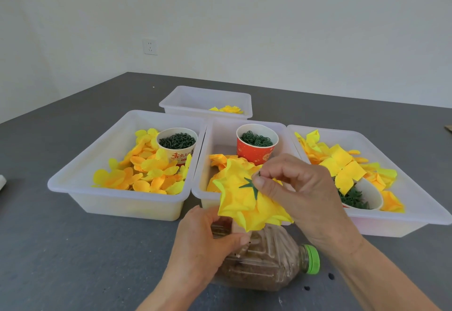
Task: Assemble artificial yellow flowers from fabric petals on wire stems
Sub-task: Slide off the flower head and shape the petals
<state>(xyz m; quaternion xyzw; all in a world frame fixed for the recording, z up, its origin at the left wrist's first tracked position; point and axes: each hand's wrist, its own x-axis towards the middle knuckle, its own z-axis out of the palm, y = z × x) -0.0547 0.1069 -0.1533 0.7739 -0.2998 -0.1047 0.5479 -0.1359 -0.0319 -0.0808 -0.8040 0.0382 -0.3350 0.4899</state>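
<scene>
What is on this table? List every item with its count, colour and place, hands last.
bins: four, translucent white; three in a row, one behind.
loose petals: many, yellow-orange; in all four bins.
white cup: one, holding dark green pieces; left bin.
red cup: one, holding dark green rings; middle bin.
tipped cup: one, white, spilling green star-shaped pieces; right bin.
flower: one, yellow with green star-shaped calyx; held above the bottle.
bottle: one, clear with brown contents and green cap; lying near the front edge.
wall socket: one, white; back wall.
table: one, dark grey.
left hand: holds the flower's lower edge.
right hand: pinches at the calyx.
</scene>
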